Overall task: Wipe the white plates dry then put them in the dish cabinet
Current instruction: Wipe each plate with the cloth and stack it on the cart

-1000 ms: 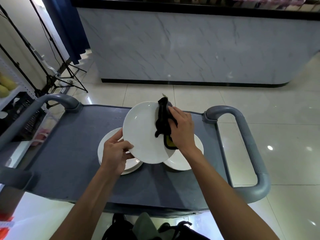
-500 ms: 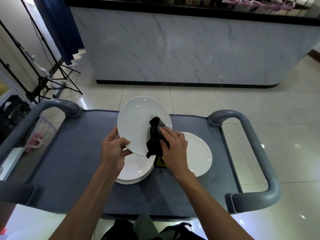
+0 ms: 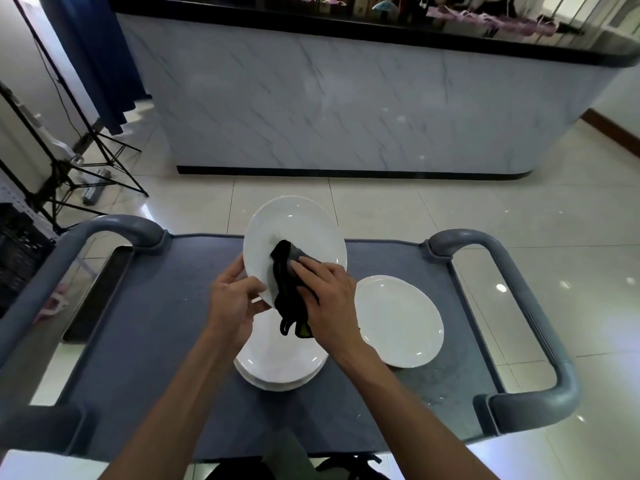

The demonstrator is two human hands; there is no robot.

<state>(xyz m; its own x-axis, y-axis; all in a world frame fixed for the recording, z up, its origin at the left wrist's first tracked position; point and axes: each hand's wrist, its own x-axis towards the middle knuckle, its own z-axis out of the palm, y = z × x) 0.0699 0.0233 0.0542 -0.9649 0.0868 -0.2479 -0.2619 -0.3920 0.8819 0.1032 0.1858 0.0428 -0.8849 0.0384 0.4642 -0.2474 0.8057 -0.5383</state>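
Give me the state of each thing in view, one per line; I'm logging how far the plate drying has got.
Held plate: lifted, tilted, being wiped.
Dark cloth: bunched, pressed on the held plate.
Left hand: grips the held plate's rim.
Right hand: presses the cloth to the plate.
Stacked plates: flat on the cart.
Single plate: flat on the cart, apart from the stack.
Cart: parked, holding plates.

free: cart top (image 3: 145, 341) left side | blocked: plate stack (image 3: 277, 362), single plate (image 3: 398, 320), handles (image 3: 533, 306)
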